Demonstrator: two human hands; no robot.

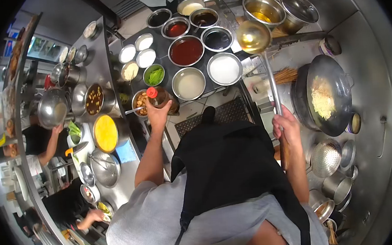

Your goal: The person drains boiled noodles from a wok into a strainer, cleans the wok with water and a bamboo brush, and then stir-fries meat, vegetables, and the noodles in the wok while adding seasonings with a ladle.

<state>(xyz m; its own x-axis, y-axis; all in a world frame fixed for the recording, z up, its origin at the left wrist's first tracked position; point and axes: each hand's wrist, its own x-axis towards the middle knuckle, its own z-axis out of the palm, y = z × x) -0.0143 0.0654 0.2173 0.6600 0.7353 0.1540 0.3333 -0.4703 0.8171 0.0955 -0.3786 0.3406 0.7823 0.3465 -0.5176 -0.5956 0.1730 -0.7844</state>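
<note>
My left hand (159,116) is wrapped round a bottle of dark liquid with a red cap (152,92), beside a bowl of nuts (139,100) with a spoon in it. In my right hand (287,123) is the handle of a long ladle (271,79). Its round bowl, gold and shiny, is raised near a pot of yellow oil (262,10). To the right of that hand sits a dark wok (340,88) with a pale yellow heap of food (323,97), noodle-like in look, in it.
Steel bowls of red sauce (186,51), dark liquids and white powder (224,68) cover the counter ahead. A pot of yellow liquid (106,133) and a strainer (104,168) stand at left. At lower right are a perforated ladle (326,157) and pots. Other people's arms (51,145) show at far left.
</note>
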